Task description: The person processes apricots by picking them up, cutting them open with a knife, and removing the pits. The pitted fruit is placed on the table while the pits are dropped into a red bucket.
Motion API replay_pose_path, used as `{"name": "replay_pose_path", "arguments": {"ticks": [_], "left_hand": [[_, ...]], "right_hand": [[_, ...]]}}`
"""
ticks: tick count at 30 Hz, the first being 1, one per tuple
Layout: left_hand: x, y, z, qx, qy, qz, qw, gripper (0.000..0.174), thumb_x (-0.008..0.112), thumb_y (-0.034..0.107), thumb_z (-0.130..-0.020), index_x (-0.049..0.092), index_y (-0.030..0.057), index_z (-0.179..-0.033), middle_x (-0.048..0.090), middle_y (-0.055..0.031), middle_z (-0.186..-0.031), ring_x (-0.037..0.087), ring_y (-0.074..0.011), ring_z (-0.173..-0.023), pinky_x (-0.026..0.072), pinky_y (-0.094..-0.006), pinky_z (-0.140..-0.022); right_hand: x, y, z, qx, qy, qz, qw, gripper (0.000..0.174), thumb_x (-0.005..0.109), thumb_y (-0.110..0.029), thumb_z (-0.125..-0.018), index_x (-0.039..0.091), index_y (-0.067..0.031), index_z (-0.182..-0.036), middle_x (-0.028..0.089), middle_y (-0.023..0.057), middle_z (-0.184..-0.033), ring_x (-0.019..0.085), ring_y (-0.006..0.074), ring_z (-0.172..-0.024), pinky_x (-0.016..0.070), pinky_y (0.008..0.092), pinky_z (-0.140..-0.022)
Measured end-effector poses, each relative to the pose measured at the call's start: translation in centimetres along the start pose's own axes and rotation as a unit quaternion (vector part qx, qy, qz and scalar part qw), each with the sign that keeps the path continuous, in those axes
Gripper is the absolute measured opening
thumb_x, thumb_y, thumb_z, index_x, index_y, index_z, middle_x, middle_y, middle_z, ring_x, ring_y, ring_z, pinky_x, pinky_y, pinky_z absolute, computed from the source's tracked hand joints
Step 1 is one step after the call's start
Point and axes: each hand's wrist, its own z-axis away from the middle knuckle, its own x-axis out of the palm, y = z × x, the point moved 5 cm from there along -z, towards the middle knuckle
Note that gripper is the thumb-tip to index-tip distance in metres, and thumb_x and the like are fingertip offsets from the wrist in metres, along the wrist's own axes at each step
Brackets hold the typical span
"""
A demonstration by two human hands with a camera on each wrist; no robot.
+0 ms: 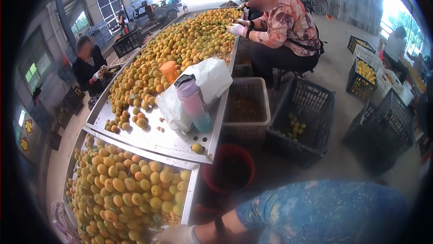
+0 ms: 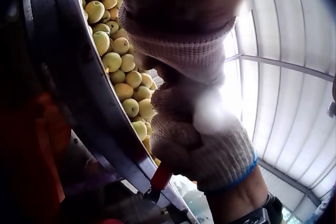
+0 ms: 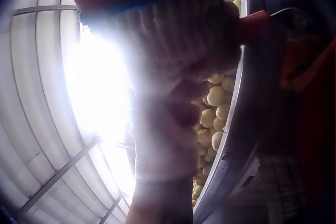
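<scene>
In the left wrist view my gloved left hand (image 2: 173,50) comes down from the top and meets my right hand (image 2: 210,150), whose glove has a blue edge. My right hand grips a small tool with a red handle (image 3: 255,26) and a thin metal end. The left hand's fingers are dark and partly hidden; I cannot tell what they hold. Both hands are over the near edge of a metal-rimmed bin of apricots (image 1: 131,185). Only the gloved right hand (image 1: 176,235) shows at the bottom of the head view, beside the fruit.
Beyond the bin, a metal table (image 1: 135,138) bears more apricots, a white plastic bag (image 1: 209,77), a drink bottle (image 1: 191,97) and an orange cup (image 1: 169,70). A red bucket (image 1: 250,160) and a black crate (image 1: 306,104) stand on the right. Other people sit around.
</scene>
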Motion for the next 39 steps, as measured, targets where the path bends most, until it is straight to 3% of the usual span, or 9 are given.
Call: {"name": "replay_pose_path", "arguments": {"ticks": [9, 15, 18, 19, 21, 22, 23, 25, 39], "left_hand": [[-0.1, -3.7, 1.5, -0.042, 0.018, 0.014, 0.999, 0.033, 0.062, 0.029, -0.095, 0.062, -0.0036, -0.092, 0.067, -0.0146, -0.086, 0.063, -0.0229, -0.072, 0.0526, -0.0325, -0.06], [-0.1, -5.0, 2.4, 0.284, -0.02, -0.321, 0.903, 0.031, 0.058, 0.009, -0.094, 0.051, 0.0105, -0.125, 0.058, -0.023, -0.108, 0.063, -0.0418, -0.077, 0.0525, -0.0452, -0.059], [0.3, -5.4, 1.3, 0.071, -0.069, -0.079, 0.992, 0.029, 0.06, 0.016, -0.094, 0.052, 0.0098, -0.121, 0.058, -0.0196, -0.102, 0.063, -0.039, -0.076, 0.0518, -0.0446, -0.057], [-0.1, -6.1, 1.4, -0.029, -0.088, 0.033, 0.995, 0.03, 0.061, 0.019, -0.093, 0.053, 0.0101, -0.12, 0.058, -0.0187, -0.102, 0.062, -0.0384, -0.076, 0.0518, -0.0448, -0.056], [1.7, -7.4, 1.2, 0.063, 0.108, -0.163, 0.979, 0.05, 0.048, 0.033, -0.095, 0.053, -0.0083, -0.122, 0.063, -0.0173, -0.109, 0.061, -0.0246, -0.094, 0.0485, -0.035, -0.085], [0.6, -5.6, 1.4, -0.066, -0.108, 0.214, 0.969, 0.047, 0.043, 0.026, -0.099, 0.045, -0.0093, -0.13, 0.053, -0.0198, -0.124, 0.054, -0.0263, -0.11, 0.0456, -0.0369, -0.091], [0.3, -4.9, 1.7, -0.097, -0.049, 0.069, 0.992, 0.052, 0.036, 0.031, -0.1, 0.042, -0.0089, -0.132, 0.054, -0.0182, -0.12, 0.054, -0.0258, -0.109, 0.043, -0.035, -0.094], [0.2, -5.1, 1.5, -0.141, -0.035, 0.111, 0.983, 0.046, 0.036, 0.027, -0.1, 0.045, -0.0081, -0.129, 0.054, -0.0141, -0.118, 0.053, -0.0223, -0.106, 0.0426, -0.0327, -0.092], [-1.6, -8.6, -0.7, -0.247, -0.081, 0.061, 0.964, 0.066, 0.03, 0.054, -0.101, 0.06, -0.0038, -0.113, 0.065, -0.0087, -0.096, 0.059, -0.0161, -0.09, 0.0467, -0.0264, -0.077]], "right_hand": [[0.2, 0.8, -0.8, -0.034, -0.092, -0.07, 0.993, 0.031, 0.065, -0.014, -0.08, 0.072, -0.0192, -0.109, 0.072, 0.0124, -0.097, 0.068, 0.0278, -0.09, 0.0525, 0.0382, -0.077], [0.1, 1.5, -1.5, -0.034, -0.158, -0.106, 0.981, 0.035, 0.063, -0.007, -0.078, 0.07, -0.0149, -0.112, 0.071, 0.0139, -0.093, 0.067, 0.0266, -0.084, 0.0522, 0.0375, -0.075], [0.4, 2.3, -2.4, 0.044, -0.184, -0.08, 0.979, 0.022, 0.068, -0.011, -0.073, 0.071, -0.0118, -0.095, 0.07, 0.0129, -0.083, 0.068, 0.0267, -0.084, 0.0532, 0.0388, -0.072], [0.5, 2.2, -1.4, 0.1, -0.246, -0.068, 0.962, 0.033, 0.043, -0.018, -0.096, 0.062, -0.0061, -0.12, 0.063, 0.0148, -0.119, 0.058, 0.0277, -0.112, 0.0426, 0.036, -0.097], [5.2, 8.2, -3.1, 0.21, -0.247, -0.125, 0.938, 0.035, 0.039, -0.023, -0.099, 0.061, -0.0067, -0.12, 0.059, 0.0166, -0.123, 0.056, 0.0265, -0.113, 0.041, 0.0349, -0.098], [4.3, 7.5, -2.4, 0.24, -0.199, -0.211, 0.927, 0.031, 0.048, -0.019, -0.095, 0.061, -0.0025, -0.117, 0.063, 0.0179, -0.112, 0.059, 0.0273, -0.106, 0.0467, 0.0355, -0.089], [1.5, 5.3, -2.1, 0.149, -0.158, -0.124, 0.968, 0.021, 0.068, -0.017, -0.07, 0.066, 0.0027, -0.078, 0.062, 0.0171, -0.061, 0.062, 0.0264, -0.057, 0.0492, 0.0393, -0.051], [0.0, 2.6, -1.7, 0.292, -0.281, -0.171, 0.898, 0.017, 0.064, -0.005, -0.073, 0.059, 0.0035, -0.087, 0.054, 0.009, -0.053, 0.051, 0.0179, -0.036, 0.0355, 0.0314, -0.032], [3.1, 3.1, 0.1, 0.401, -0.124, -0.5, 0.758, 0.011, 0.062, -0.004, -0.081, 0.052, -0.006, -0.078, 0.04, 0.0012, -0.05, 0.038, 0.0138, -0.033, 0.0295, 0.0293, -0.03]]}}
